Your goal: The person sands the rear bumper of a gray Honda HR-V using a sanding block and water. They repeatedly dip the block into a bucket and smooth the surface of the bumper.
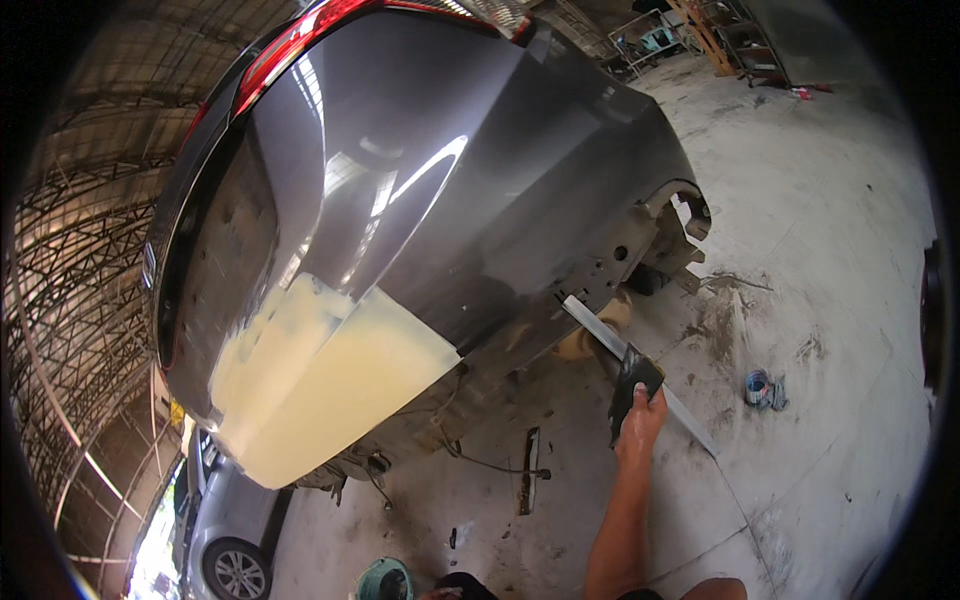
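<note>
My right hand (pixel 641 418) is closed on a dark, flat piece that looks like sandpaper (pixel 634 385), its lower end hanging loose. It is apart from the car body, in front of a pale metal bar (pixel 597 326) that slants from under the car toward the floor. To the left is the grey car's rear corner (pixel 400 150), with a broad patch of cream-yellow body filler (pixel 340 390) on its lower panel. At the lower edge, a sliver of what seems my left hand (pixel 440 594) shows beside a green bucket (pixel 384 580); its fingers are hidden.
A red tail light (pixel 300 45) tops the car corner. Below the panel hang loose cables (pixel 490 465) and bare underbody parts. A small paint-smeared can (pixel 760 388) stands on the concrete floor (pixel 820 250) at right. A silver car (pixel 235 520) is parked at the lower left.
</note>
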Demonstrator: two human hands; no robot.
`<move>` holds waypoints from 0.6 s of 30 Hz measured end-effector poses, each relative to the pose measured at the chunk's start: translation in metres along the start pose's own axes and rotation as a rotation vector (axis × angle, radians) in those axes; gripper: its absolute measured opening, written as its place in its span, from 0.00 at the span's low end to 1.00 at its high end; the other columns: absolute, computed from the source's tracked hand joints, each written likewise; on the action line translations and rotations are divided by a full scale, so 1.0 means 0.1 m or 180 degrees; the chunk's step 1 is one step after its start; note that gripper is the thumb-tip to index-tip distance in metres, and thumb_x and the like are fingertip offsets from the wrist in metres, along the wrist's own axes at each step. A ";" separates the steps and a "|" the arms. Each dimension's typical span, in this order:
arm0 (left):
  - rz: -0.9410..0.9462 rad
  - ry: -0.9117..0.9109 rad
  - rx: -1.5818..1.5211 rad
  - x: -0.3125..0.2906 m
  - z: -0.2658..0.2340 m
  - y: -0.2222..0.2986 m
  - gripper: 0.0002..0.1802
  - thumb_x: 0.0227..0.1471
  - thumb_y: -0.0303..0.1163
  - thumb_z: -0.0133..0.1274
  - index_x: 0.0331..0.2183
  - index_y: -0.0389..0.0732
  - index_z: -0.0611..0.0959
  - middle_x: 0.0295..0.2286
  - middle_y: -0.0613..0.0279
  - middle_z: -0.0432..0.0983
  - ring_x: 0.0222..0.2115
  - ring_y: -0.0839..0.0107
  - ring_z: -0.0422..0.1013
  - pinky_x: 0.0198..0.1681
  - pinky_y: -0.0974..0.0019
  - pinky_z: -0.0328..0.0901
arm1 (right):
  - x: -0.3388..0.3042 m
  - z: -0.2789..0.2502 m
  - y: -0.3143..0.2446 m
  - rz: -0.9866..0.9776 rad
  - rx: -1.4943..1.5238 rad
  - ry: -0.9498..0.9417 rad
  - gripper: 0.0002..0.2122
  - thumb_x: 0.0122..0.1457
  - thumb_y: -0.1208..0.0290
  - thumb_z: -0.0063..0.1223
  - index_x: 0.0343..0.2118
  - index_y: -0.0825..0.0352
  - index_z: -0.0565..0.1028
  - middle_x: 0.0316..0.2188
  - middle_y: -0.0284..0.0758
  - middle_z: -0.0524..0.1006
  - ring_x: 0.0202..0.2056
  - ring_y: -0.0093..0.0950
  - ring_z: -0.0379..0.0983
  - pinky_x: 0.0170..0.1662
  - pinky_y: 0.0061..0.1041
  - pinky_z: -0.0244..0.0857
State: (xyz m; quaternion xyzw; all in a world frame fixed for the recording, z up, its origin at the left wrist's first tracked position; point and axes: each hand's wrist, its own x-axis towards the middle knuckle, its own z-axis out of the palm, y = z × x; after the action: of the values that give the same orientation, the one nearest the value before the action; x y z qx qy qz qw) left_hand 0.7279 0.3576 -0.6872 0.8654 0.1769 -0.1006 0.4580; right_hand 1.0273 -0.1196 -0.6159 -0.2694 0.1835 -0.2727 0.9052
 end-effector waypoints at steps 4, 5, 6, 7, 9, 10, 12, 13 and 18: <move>0.0814 -0.0089 0.0529 -0.07 -0.04 -0.07 0.26 0.39 0.34 0.57 0.45 0.38 0.78 0.41 0.54 0.75 0.41 0.58 0.71 0.48 0.63 0.67 | 0.00 -0.03 0.03 -0.0018 0.0151 -0.0055 0.15 0.62 0.78 0.40 0.52 0.71 0.67 0.45 0.35 0.72 0.44 0.25 0.67 0.52 0.23 0.58; 0.0790 -0.0035 0.0711 -0.07 -0.05 -0.08 0.26 0.40 0.33 0.57 0.45 0.38 0.78 0.41 0.54 0.75 0.40 0.57 0.71 0.47 0.63 0.67 | -0.02 0.01 0.00 -0.0067 0.0243 -0.0065 0.14 0.62 0.79 0.40 0.51 0.72 0.68 0.44 0.36 0.73 0.43 0.25 0.68 0.52 0.22 0.58; 0.0764 0.0025 0.0895 -0.06 -0.06 -0.07 0.26 0.40 0.33 0.57 0.45 0.37 0.78 0.40 0.53 0.75 0.40 0.57 0.72 0.47 0.63 0.67 | -0.04 0.04 -0.04 -0.0113 0.0336 -0.0076 0.14 0.61 0.80 0.40 0.50 0.73 0.69 0.43 0.36 0.74 0.43 0.25 0.68 0.51 0.22 0.57; 0.0736 0.0089 0.1078 -0.05 -0.08 -0.06 0.26 0.40 0.33 0.57 0.45 0.37 0.78 0.39 0.53 0.75 0.39 0.56 0.72 0.47 0.62 0.67 | -0.04 0.04 -0.07 -0.0124 0.0246 -0.0064 0.14 0.61 0.80 0.40 0.49 0.72 0.70 0.43 0.36 0.74 0.43 0.25 0.68 0.51 0.22 0.58; -0.0387 0.0318 -0.0291 -0.04 -0.06 -0.01 0.24 0.40 0.32 0.57 0.43 0.36 0.79 0.39 0.50 0.75 0.40 0.54 0.71 0.48 0.61 0.67 | -0.03 0.04 -0.12 -0.0135 0.0067 -0.0065 0.13 0.62 0.80 0.40 0.49 0.72 0.70 0.42 0.35 0.74 0.42 0.25 0.68 0.51 0.23 0.58; -0.0937 0.0434 -0.0985 -0.05 -0.05 0.01 0.23 0.40 0.32 0.57 0.43 0.36 0.79 0.39 0.49 0.75 0.41 0.53 0.71 0.48 0.61 0.67 | -0.01 0.04 -0.13 -0.0039 0.0220 -0.0013 0.14 0.62 0.79 0.40 0.50 0.72 0.69 0.44 0.35 0.73 0.43 0.26 0.67 0.51 0.23 0.58; -0.0774 0.0467 -0.0786 -0.10 0.05 0.16 0.19 0.45 0.31 0.55 0.41 0.35 0.80 0.37 0.51 0.77 0.39 0.57 0.73 0.44 0.63 0.68 | 0.08 -0.02 -0.15 0.0128 0.0495 0.0105 0.15 0.62 0.77 0.41 0.53 0.70 0.67 0.46 0.35 0.72 0.45 0.26 0.67 0.53 0.24 0.57; -0.0691 0.0478 -0.0689 -0.12 0.09 0.24 0.17 0.47 0.31 0.53 0.41 0.35 0.81 0.36 0.51 0.77 0.38 0.59 0.73 0.42 0.64 0.69 | 0.12 -0.06 -0.19 0.0034 0.0428 0.0134 0.15 0.62 0.77 0.41 0.51 0.71 0.68 0.45 0.35 0.72 0.44 0.26 0.67 0.52 0.24 0.58; 0.0883 0.0235 0.1377 -0.24 0.03 0.28 0.16 0.49 0.30 0.52 0.40 0.36 0.81 0.37 0.52 0.77 0.38 0.60 0.73 0.40 0.62 0.69 | 0.28 -0.20 -0.30 0.0025 0.0151 0.0200 0.14 0.62 0.78 0.41 0.50 0.72 0.69 0.42 0.38 0.74 0.43 0.28 0.68 0.50 0.25 0.58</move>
State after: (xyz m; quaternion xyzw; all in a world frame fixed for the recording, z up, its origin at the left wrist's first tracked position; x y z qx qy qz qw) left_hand 0.7167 0.3353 -0.6599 0.9623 0.0474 -0.0407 0.2648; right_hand 1.0278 -0.1652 -0.6192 -0.2384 0.2064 -0.2817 0.9062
